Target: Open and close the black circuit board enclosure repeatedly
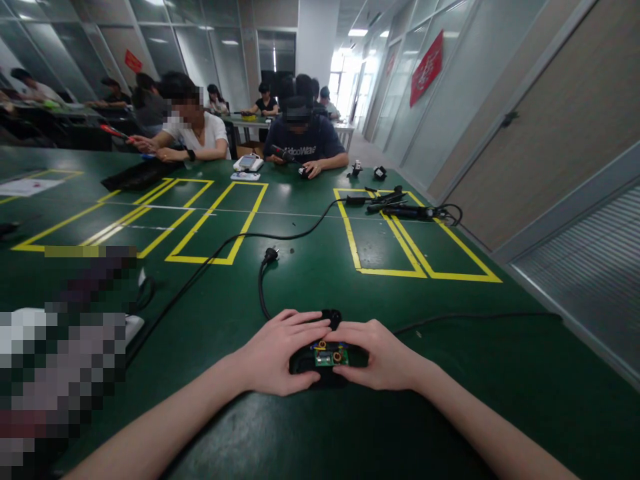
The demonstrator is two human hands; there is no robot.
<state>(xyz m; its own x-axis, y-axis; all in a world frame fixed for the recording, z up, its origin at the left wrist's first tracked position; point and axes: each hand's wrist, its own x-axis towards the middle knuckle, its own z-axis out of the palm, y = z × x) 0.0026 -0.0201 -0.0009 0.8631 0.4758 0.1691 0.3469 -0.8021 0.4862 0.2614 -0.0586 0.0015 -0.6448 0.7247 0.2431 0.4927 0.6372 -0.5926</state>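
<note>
In the head view, a small green circuit board [325, 360] with copper coils sits in or over a black plastic housing [327, 380] on the table in front of me. My left hand [283, 350] curves around the left side, its fingers over the far part of the housing and its thumb along the near edge. From the right, my right hand [387, 353] grips the board, thumb at its front right and fingers across its back. Both hands partly hide the housing, so how the board is seated cannot be made out.
A power plug [271, 255] on a black cord lies beyond my left hand. Another long cable [295, 237] crosses the green table [215, 427]. Yellow tape rectangles [390, 273] mark its surface. Black tools [410, 211] lie far right. Opposite sit two people [305, 143] with items.
</note>
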